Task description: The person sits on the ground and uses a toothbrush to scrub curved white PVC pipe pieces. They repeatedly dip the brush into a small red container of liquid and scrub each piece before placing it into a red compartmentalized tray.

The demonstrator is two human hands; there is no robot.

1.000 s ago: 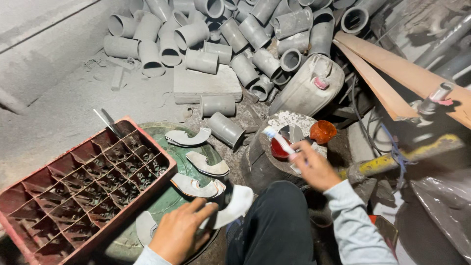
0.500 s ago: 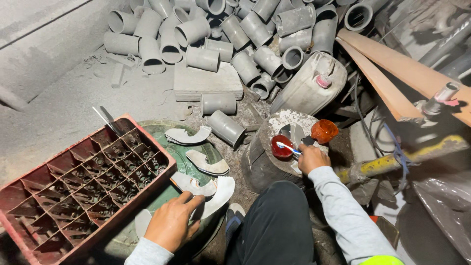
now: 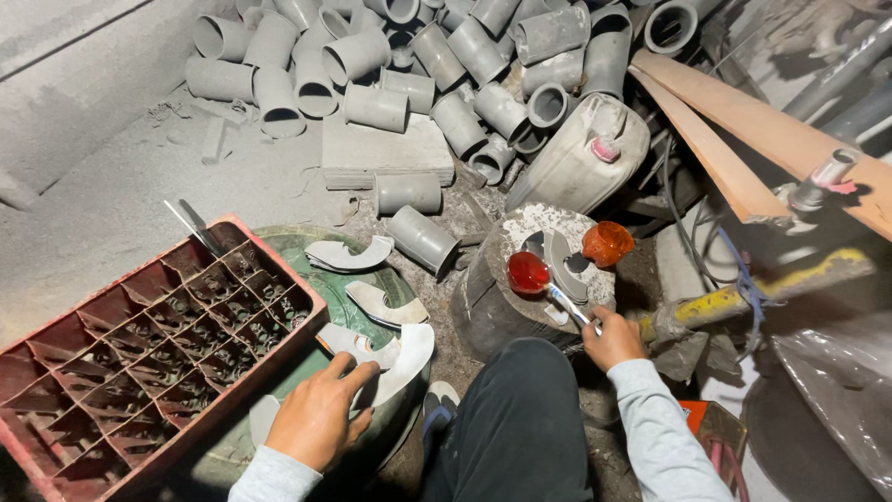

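Note:
My right hand grips the handle of a small brush whose tip dips into a red pot of glue on a dusty round block. An orange lid and a curved grey pipe piece lie on the same block. My left hand rests palm down on a curved grey pipe cutting on a green drum top. Two more curved cuttings lie further back on the drum.
A red divided crate sits at the left. A heap of short grey pipe sections fills the back, with a grey jerrycan, wooden boards and a yellow-handled tool at the right. My dark trouser leg lies between the hands.
My right hand has pulled back toward me and lowered the brush tip into the red pot. My left hand slid slightly forward onto the curved cutting.

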